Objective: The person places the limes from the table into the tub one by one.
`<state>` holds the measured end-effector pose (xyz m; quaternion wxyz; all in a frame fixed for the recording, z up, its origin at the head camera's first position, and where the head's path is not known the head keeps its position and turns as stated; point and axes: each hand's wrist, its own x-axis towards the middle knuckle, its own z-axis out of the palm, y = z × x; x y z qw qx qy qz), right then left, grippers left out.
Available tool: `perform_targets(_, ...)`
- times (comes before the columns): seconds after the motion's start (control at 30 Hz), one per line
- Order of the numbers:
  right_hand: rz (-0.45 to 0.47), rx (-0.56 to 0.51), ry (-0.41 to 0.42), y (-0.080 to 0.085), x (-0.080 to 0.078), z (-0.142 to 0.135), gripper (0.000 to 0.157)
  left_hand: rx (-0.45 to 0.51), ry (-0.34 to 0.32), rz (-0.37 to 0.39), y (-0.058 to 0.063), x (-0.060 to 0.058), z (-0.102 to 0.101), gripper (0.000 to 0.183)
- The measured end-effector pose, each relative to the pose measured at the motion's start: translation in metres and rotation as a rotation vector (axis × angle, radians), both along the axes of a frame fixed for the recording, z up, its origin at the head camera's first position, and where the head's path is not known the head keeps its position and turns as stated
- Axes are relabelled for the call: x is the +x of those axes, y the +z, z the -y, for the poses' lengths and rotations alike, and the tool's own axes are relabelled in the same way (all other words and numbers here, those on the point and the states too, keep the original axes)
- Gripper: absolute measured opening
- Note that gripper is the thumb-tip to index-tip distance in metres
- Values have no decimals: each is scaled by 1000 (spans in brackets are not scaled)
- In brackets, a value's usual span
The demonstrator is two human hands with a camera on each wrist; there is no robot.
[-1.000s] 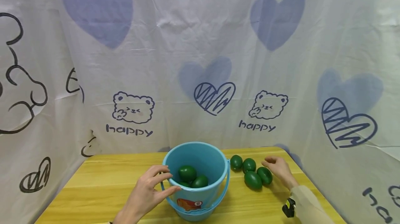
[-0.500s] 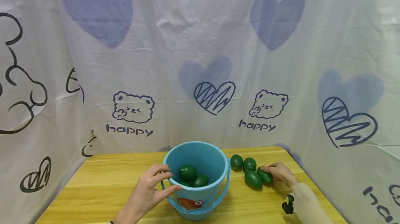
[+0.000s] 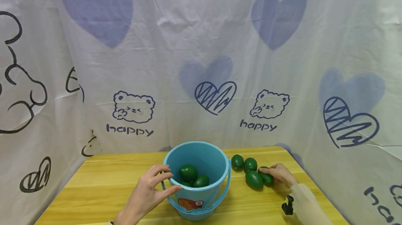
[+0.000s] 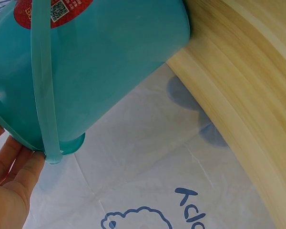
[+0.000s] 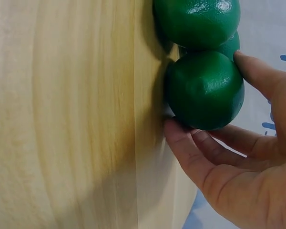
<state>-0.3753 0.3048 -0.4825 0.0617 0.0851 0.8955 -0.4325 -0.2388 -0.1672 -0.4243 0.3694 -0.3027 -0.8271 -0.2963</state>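
A light blue bucket point(image 3: 201, 192) stands upright at the front middle, with several glossy dark green limes point(image 3: 188, 173) inside. My left hand point(image 3: 147, 188) holds its rim on the left side, thumb at the front and fingers near the handle joint. In the left wrist view, the fingers of the left hand point(image 4: 14, 176) meet the bucket point(image 4: 100, 62) by its rim. On the right, my right hand point(image 3: 281, 173) grips a lime point(image 3: 267, 178) lying on the table. The right wrist view shows thumb and fingers of the right hand point(image 5: 238, 157) around this lime point(image 5: 205, 90).
More limes, such as the nearest one point(image 3: 254, 180) and the far left one point(image 3: 237, 162), lie clustered beside the gripped lime. The wooden table point(image 3: 103, 183) ends at a white printed curtain point(image 3: 194, 43). The bucket's handle point(image 3: 226, 190) hangs down at the front.
My right hand has come down and left onto the rightmost lime and its fingers have closed around it. The left hand and bucket stay in place.
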Motion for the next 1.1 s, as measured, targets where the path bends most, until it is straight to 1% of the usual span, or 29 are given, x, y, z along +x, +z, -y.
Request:
perform_targets(0.2,-16,-24,-23,-2,-1,-1,38,4,-7,3,1,0,-1,33)
perform_targets(0.37,-27,-17,-50,-2,-1,-3,35,-3,-5,-13,2,-1,-1,33)
perform_targets(0.47,-50,-12,-69,-1,-1,-5,35,-5,-4,-16,2,-1,-1,33)
perform_targets(0.6,-99,-12,-79,1,1,-6,35,-3,3,-2,1,-1,-1,33)
perform_targets(0.73,-135,-23,-83,4,3,-6,45,1,8,4,0,-1,0,33)
perform_targets(0.8,-153,-9,-85,5,4,-7,57,1,12,6,-1,-1,0,33)
perform_targets(0.93,-173,14,-97,8,4,-10,72,2,20,17,-1,-1,0,33)
perform_targets(1.0,-179,15,-102,8,3,-10,74,1,22,21,-1,-1,-1,33)
perform_targets(1.1,-194,-27,-116,8,2,-10,72,2,20,24,-1,0,-1,33)
